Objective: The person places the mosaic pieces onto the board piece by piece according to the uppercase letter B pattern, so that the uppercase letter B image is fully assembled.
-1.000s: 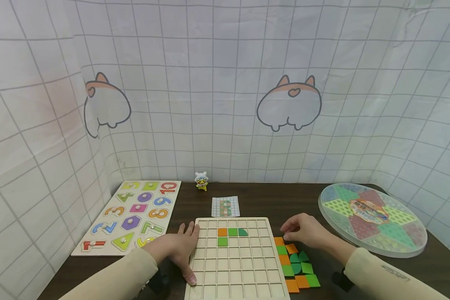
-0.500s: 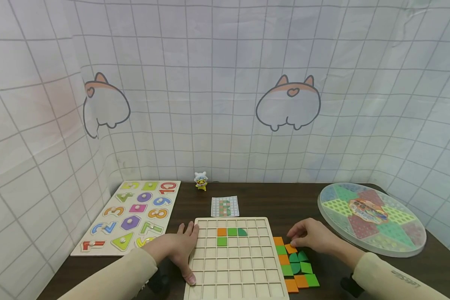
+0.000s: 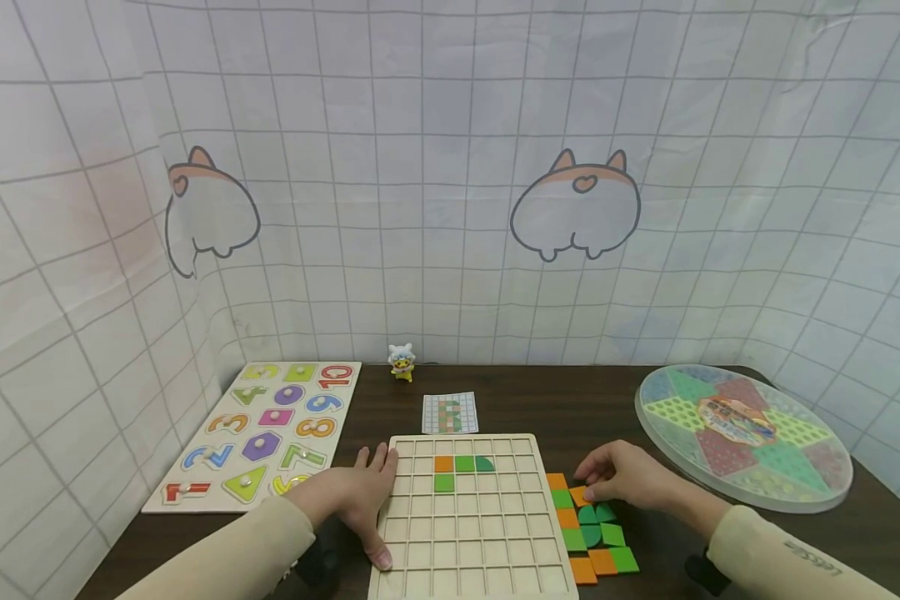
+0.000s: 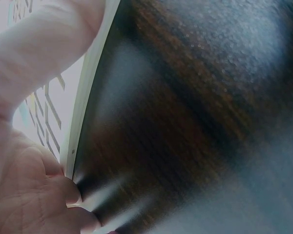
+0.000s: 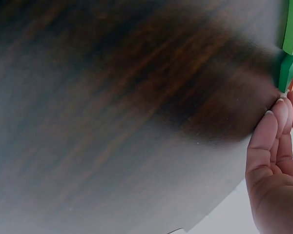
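Observation:
A pale wooden grid board [image 3: 480,529] lies before me, with orange, green and dark green pieces in a few of its upper cells. My left hand [image 3: 356,500] rests along the board's left edge, fingers spread and thumb lower down. In the left wrist view, that hand [image 4: 29,161] lies against the board's rim [image 4: 83,92]. Right of the board, my right hand [image 3: 626,479] has thumb and fingertips at a loose orange square tile [image 3: 579,497], pinching it at the table. The right wrist view shows the curled fingers [image 5: 263,131] beside a dark green piece [image 5: 288,70]; the orange tile is mostly hidden.
Several orange and green pieces [image 3: 603,560] lie right of the board. A pattern card [image 3: 450,414] and small figurine [image 3: 401,363] stand behind it. A number puzzle [image 3: 255,442] lies left; a round game box [image 3: 746,437] lies right. A curtain encloses the dark table.
My right hand has moved slightly right and down, from above the loose pieces onto the orange square tile, which has turned a little. The left hand has stayed on the board's edge.

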Demonstrator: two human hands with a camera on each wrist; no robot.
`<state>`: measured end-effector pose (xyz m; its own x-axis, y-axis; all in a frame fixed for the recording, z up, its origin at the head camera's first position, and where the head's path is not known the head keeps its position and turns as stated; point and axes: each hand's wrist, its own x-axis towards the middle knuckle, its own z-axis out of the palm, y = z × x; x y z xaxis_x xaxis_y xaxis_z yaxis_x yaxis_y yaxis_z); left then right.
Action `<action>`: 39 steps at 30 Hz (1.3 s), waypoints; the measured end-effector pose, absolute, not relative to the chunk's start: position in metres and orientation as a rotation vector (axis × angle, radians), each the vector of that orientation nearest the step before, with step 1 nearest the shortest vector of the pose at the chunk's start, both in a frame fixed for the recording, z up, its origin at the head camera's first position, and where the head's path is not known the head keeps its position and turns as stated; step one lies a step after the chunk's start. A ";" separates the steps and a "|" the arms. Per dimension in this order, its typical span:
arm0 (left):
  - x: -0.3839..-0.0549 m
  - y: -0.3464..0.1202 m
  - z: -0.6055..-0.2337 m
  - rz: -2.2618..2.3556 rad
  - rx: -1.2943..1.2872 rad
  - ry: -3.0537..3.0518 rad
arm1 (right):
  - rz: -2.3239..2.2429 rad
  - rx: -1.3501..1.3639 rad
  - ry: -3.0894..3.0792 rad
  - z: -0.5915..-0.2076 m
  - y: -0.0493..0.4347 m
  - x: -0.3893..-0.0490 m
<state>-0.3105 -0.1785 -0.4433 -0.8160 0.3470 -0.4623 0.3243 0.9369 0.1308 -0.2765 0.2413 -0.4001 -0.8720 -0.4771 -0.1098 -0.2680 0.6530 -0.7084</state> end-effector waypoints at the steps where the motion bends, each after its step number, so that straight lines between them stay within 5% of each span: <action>1: -0.310 -0.178 -0.443 0.061 0.479 2.597 | -1.036 -0.604 2.588 -0.400 0.241 -0.277; 39: -0.309 -0.176 -0.440 0.037 0.454 2.594 | -0.860 -0.528 2.796 -0.404 0.232 -0.281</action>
<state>-0.3089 -0.1761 -0.4398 -0.8180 0.3249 -0.4747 0.3110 0.9440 0.1101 -0.2809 0.2315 -0.4039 -0.9230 -0.3807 -0.0560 -0.2833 0.7709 -0.5705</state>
